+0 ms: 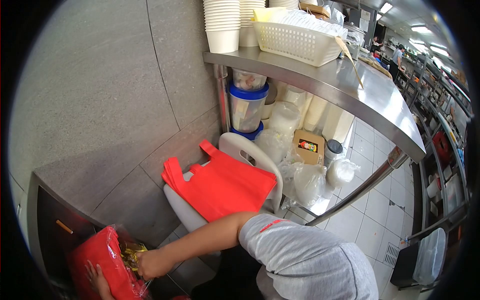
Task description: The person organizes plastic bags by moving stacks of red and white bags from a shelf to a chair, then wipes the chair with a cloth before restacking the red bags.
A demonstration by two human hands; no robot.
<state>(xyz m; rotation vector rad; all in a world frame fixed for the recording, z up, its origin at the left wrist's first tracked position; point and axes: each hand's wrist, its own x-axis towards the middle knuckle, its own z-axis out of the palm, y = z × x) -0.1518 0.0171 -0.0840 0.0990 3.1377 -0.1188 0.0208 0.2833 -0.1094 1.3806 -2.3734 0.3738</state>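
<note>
In the head view, my left hand lies on the red bundle at the lower left, its fingers spread apart over the red face. My right hand reaches across to the bundle's near side, fingers curled in against the gold crinkled wrapping; their tips are hidden, so I cannot tell whether they are clamped on it. Clear plastic shows along the bundle's edge. Just above my forearm, red bags lie across the seat of a pale chair. Behind the chair is a steel desk, with stacked white tubs and a white basket on top. Beneath it I see a blue-lidded container and a brown box.
</note>
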